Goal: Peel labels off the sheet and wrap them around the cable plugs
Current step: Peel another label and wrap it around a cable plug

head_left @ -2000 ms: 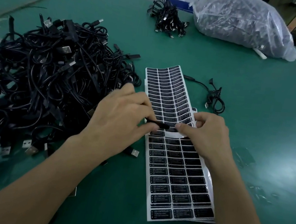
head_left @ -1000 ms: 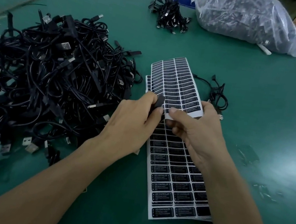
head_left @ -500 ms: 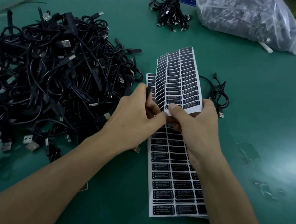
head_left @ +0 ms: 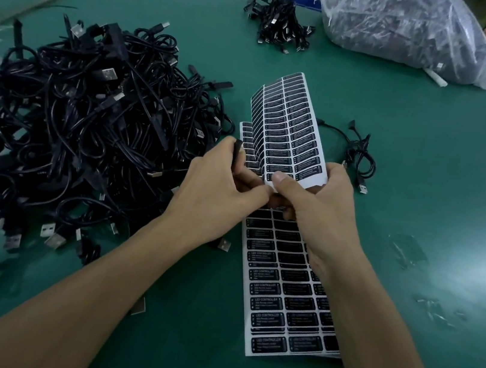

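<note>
While the left hand (head_left: 223,181) curls its fingers round a slim black cable plug (head_left: 236,150), whose tip pokes up past the forefinger, the right hand (head_left: 320,208) pinches, thumb on top, the near white edge of a raised white sheet of black rectangular labels (head_left: 289,127), which stands up off the surface and bends away towards 12 o'clock. The two hands sit close together above a flat white label sheet (head_left: 283,287), which lies on the green worktop (head_left: 440,182) and runs out from under them towards 6 o'clock, its labels printed white on black; the hands hide whether the raised sheet joins it. At 11 o'clock the corner of a further label sheet (head_left: 244,133) peeks out beneath the raised one. From 8 to 11 o'clock spreads a large tangled heap of black USB cables (head_left: 85,135) with silver plug ends. At 2 o'clock lies a single loosely coiled black cable (head_left: 360,160), and at 4 o'clock a few small clear scraps (head_left: 408,249). Far off at 12 o'clock rests a small bundle of black cables (head_left: 275,21), and at 1 o'clock a clear plastic bag (head_left: 400,27) packed with dark cables.
</note>
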